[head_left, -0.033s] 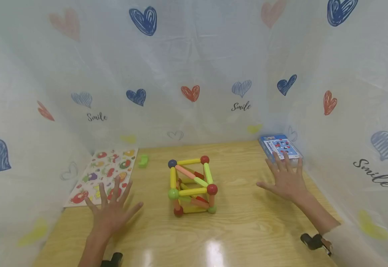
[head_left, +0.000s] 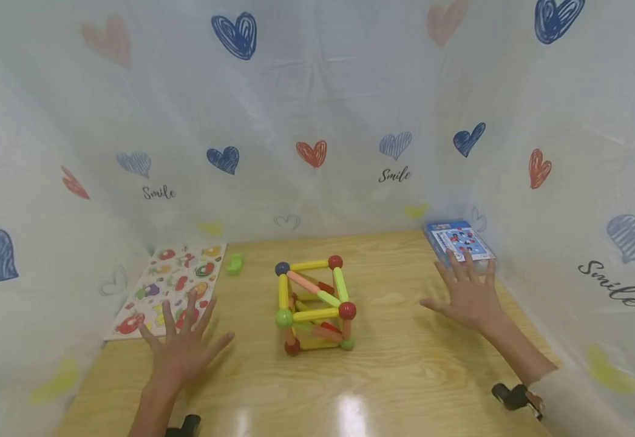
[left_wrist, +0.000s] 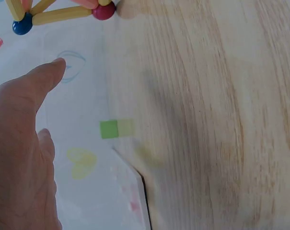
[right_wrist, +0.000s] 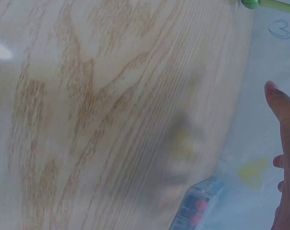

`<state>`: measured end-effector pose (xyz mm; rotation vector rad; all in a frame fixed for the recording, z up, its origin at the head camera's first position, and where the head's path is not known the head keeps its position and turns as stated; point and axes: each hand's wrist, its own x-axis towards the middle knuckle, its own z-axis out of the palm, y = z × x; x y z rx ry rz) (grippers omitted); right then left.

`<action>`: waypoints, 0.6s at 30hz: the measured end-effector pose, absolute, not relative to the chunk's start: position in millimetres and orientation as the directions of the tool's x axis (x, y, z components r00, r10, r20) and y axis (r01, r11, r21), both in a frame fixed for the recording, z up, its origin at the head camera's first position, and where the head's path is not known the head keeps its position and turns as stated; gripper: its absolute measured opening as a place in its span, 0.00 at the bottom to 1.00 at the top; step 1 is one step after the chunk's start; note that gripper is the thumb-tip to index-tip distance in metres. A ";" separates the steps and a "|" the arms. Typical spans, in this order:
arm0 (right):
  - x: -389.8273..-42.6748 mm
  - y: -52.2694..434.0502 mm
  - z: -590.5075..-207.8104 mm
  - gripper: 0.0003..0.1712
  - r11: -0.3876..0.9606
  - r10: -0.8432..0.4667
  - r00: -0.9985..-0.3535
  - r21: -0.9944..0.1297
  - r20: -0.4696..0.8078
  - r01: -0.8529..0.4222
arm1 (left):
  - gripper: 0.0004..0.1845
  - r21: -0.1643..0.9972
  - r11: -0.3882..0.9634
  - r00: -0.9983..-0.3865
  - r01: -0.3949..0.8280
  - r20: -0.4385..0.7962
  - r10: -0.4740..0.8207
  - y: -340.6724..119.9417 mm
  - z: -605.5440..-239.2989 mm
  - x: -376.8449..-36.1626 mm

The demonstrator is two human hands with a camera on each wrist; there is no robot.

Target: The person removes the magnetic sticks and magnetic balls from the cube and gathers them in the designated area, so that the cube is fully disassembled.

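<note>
A cube frame of coloured rods and balls [head_left: 314, 305] stands in the middle of the wooden table [head_left: 394, 376]. My left hand [head_left: 183, 346] hovers spread and flat to the left of it, holding nothing. My right hand [head_left: 467, 294] is spread open to the right of the frame, also holding nothing, just in front of a blue box [head_left: 458, 241]. In the left wrist view, the left hand [left_wrist: 20, 148] shows a straight thumb, with the frame's corner [left_wrist: 63, 12] at the top. The right wrist view catches straight fingers [right_wrist: 284, 158] over the table.
A fruit puzzle board [head_left: 169, 287] lies at the left, just beyond my left hand. A small green piece [head_left: 235, 263] sits near the back. A white cloth with hearts [head_left: 317, 109] walls in the table on three sides.
</note>
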<state>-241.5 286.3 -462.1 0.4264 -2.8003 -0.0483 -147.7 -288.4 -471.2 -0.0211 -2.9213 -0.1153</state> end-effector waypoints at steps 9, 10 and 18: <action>-229.7 275.2 -461.2 0.47 0.941 -0.289 -0.888 -0.062 0.357 -0.332 | 0.43 0.313 0.945 -0.974 0.092 0.226 0.020 -280.0 -478.8 -144.3; -227.9 271.3 -458.3 0.44 0.932 -0.292 -0.874 -0.089 0.389 -0.352 | 0.42 0.393 0.913 -0.974 0.112 0.226 0.022 -276.3 -477.3 -145.8; -210.7 222.8 -434.7 0.30 0.808 -0.336 -0.801 -0.285 0.496 -0.515 | 0.31 0.817 0.497 -0.951 0.294 0.303 0.064 -227.9 -456.1 -166.2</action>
